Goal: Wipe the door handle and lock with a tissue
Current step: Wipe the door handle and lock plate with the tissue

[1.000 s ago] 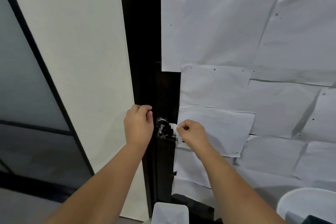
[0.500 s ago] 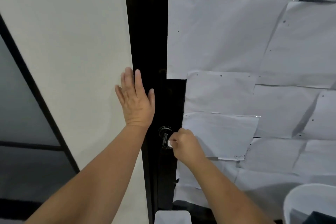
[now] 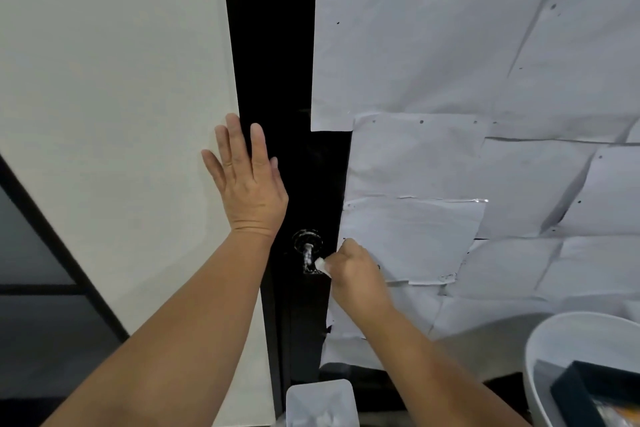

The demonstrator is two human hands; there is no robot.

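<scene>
With the right hand [image 3: 355, 272] pinching a small tissue [image 3: 320, 263] against the metal door handle [image 3: 308, 250] on the dark door edge and the left hand [image 3: 247, 180] flat, fingers spread, on the frame, the scrap may slip or miss the lock.

Both forearms and hands [image 3: 251, 184] are bare, without sleeves or jewellery.

The door handle [image 3: 307, 250] sits between the left hand [image 3: 247, 184], above-left, and the right hand [image 3: 356, 270], beside it.
</scene>
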